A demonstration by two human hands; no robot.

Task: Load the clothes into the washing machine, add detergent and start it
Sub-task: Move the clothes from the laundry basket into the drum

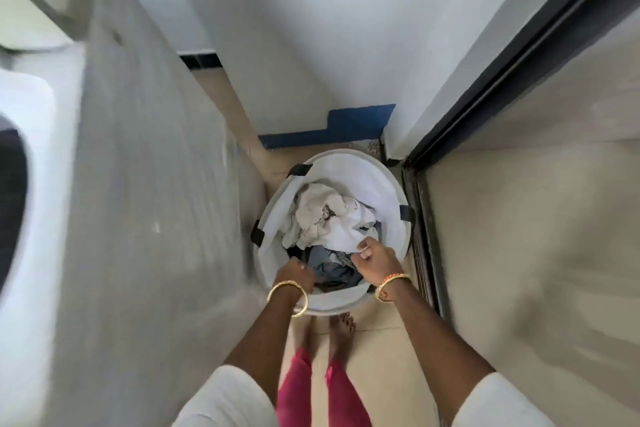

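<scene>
Clothes [329,218] all sit in the basket [391,184] at 6 o'clock, both hands gripping some: left hand [298,276], right hand [375,258]; loading, detergent, start remain.

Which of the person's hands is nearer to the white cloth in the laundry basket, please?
Right. The right hand pinches the edge of the white cloth. The left hand is at the laundry basket near rim, over the grey clothes, apart from the white cloth.
</scene>
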